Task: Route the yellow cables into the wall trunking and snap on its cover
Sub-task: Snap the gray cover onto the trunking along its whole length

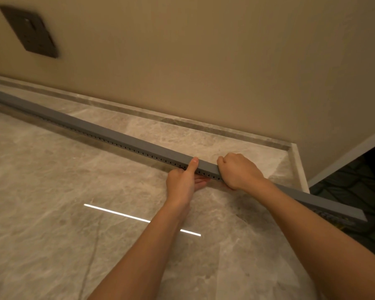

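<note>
A long grey slotted trunking [108, 132] lies across the marble counter, running from the far left to past the counter's right edge, with its grey cover on top. My left hand [183, 180] grips it from below, thumb pressed up on the cover. My right hand [238, 171] is curled over the top just to the right, gripping the trunking too. A glimpse of yellow cable [342, 228] shows under the trunking's right end; the rest of the cables are hidden inside.
The beige marble counter [52, 191] meets a beige wall with a low marble upstand [182, 121]. A dark socket plate [28, 31] is on the wall at upper left. The counter ends at right [300, 169], with dark patterned floor [351, 187] beyond.
</note>
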Tool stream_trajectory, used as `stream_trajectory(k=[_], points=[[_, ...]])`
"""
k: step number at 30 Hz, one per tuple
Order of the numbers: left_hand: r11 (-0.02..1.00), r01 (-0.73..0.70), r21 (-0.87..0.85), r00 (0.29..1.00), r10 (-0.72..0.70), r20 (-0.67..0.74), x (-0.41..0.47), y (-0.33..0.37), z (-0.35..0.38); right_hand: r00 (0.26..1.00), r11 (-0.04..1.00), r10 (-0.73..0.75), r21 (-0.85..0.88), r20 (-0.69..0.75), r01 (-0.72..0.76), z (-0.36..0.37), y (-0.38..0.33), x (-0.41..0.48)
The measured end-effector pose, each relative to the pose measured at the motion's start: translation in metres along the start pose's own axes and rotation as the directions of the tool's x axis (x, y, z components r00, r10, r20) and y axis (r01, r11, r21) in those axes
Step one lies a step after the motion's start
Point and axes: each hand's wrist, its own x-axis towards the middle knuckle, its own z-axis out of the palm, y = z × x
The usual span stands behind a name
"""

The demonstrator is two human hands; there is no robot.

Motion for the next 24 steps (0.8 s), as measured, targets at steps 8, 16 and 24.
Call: stream_trajectory(k=[8, 16, 24], points=[[0.998, 0.057, 0.007, 0.998, -0.057, -0.021, -0.001, -0.003, 0.005, 0.996, 0.997, -0.050, -0.063, -0.068, 0.046, 0.004, -0.002, -0.003], [0.994, 0.103, -0.036, 0.994, -0.102, 0.027, -0.012, -0.015, 0.024, 0.984, 0.993, -0.097, -0.087, -0.153, 0.085, 0.007, -0.001, -0.006], [0.998, 0.042, -0.053, 0.998, -0.045, -0.048, -0.011, -0.022, 0.028, 0.995, 0.973, 0.048, 0.232, -0.092, -0.025, 0.008, 0.007, -0.006]])
